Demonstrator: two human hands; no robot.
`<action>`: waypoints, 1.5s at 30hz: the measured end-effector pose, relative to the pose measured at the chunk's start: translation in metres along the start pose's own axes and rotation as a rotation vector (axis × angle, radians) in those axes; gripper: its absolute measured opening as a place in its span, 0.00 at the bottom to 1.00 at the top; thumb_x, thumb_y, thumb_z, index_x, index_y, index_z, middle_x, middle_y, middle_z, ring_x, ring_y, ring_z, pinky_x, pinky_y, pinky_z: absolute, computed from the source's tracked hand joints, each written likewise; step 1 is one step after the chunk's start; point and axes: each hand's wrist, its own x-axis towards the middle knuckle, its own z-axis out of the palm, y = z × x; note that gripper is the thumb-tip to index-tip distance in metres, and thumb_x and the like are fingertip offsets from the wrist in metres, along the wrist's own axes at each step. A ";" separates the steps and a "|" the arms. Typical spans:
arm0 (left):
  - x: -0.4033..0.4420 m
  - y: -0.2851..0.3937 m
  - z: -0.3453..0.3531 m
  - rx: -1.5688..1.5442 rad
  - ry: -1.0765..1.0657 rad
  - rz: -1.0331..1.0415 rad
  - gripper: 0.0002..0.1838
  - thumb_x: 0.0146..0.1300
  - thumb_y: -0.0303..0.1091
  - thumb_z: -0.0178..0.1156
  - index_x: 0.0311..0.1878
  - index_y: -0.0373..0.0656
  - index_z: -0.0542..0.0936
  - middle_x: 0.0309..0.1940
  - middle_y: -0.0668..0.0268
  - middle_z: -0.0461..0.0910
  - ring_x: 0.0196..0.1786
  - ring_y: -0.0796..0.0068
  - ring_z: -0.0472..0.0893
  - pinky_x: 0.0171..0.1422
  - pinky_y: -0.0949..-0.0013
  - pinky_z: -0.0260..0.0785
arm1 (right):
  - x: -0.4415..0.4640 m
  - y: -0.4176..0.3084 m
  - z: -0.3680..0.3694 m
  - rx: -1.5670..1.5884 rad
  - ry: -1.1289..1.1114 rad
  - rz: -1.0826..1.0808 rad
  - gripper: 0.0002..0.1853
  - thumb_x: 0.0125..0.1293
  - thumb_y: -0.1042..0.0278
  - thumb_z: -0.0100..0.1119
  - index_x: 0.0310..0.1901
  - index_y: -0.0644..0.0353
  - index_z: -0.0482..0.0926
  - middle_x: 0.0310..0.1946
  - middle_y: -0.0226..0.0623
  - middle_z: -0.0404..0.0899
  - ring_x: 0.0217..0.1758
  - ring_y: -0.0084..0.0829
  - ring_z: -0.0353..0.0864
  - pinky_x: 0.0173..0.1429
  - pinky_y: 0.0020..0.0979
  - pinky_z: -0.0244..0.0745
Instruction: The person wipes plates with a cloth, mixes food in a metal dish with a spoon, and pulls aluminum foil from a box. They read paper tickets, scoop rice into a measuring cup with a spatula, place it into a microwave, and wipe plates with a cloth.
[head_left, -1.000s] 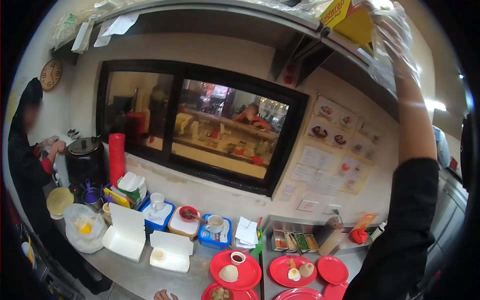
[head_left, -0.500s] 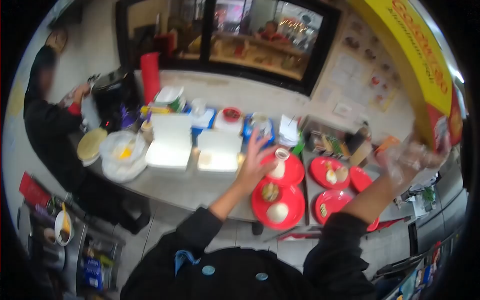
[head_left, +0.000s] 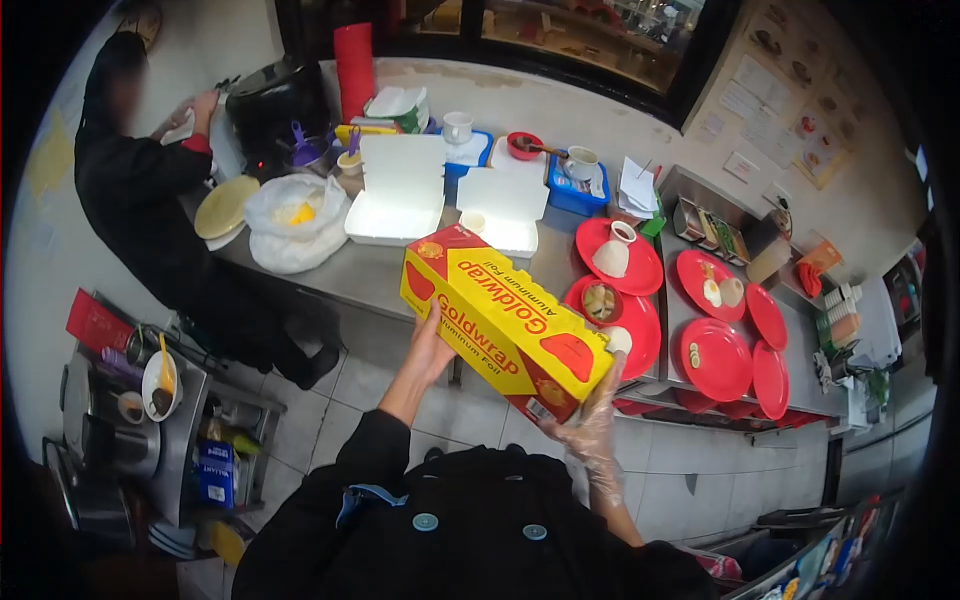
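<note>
A yellow and red aluminum foil box (head_left: 490, 318) is held at a slant in front of my chest. My left hand (head_left: 430, 348), bare, grips its near left side. My right hand (head_left: 592, 432), in a clear plastic glove, is closed round its right end. Behind the box, two open white takeout boxes (head_left: 395, 217) stand on the steel counter. Partly covered by the foil box's right end is a red plate (head_left: 645, 340) with a small bowl of food and a rice mound. Just above it lies another red plate (head_left: 640, 255) with rice and a cup.
More red plates (head_left: 718, 350) are on the right-hand counter, some bearing food. A plastic bag (head_left: 295, 245) with something yellow sits at the left. A co-worker (head_left: 150, 190) in black stands beyond it. A shelf (head_left: 180, 440) with a white bowl is at lower left.
The foil box has come down from the upper right to in front of my chest. My left hand, earlier spread and empty, now grips it too. My view has tilted downward.
</note>
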 end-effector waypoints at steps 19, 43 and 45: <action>-0.031 -0.013 0.051 -0.006 0.268 -0.070 0.35 0.65 0.60 0.43 0.67 0.48 0.54 0.61 0.59 0.63 0.61 0.63 0.67 0.60 0.50 0.64 | 0.031 0.042 0.005 -0.741 -0.793 -0.419 0.29 0.59 0.61 0.57 0.61 0.61 0.63 0.59 0.48 0.66 0.62 0.46 0.66 0.66 0.41 0.60; -0.045 -0.019 0.024 0.100 0.424 0.083 0.16 0.61 0.29 0.53 0.52 0.34 0.71 0.44 0.59 0.78 0.45 0.67 0.80 0.48 0.65 0.74 | 0.166 0.105 0.061 -1.239 -0.567 -0.346 0.05 0.52 0.75 0.51 0.29 0.64 0.76 0.25 0.49 0.79 0.29 0.50 0.81 0.34 0.44 0.77; -0.042 -0.022 0.025 0.105 0.476 0.156 0.15 0.62 0.29 0.51 0.52 0.34 0.71 0.44 0.59 0.78 0.45 0.68 0.79 0.49 0.66 0.73 | 0.178 0.109 0.068 -1.253 -0.526 -0.342 0.05 0.53 0.74 0.51 0.28 0.63 0.77 0.26 0.50 0.79 0.29 0.50 0.81 0.34 0.44 0.77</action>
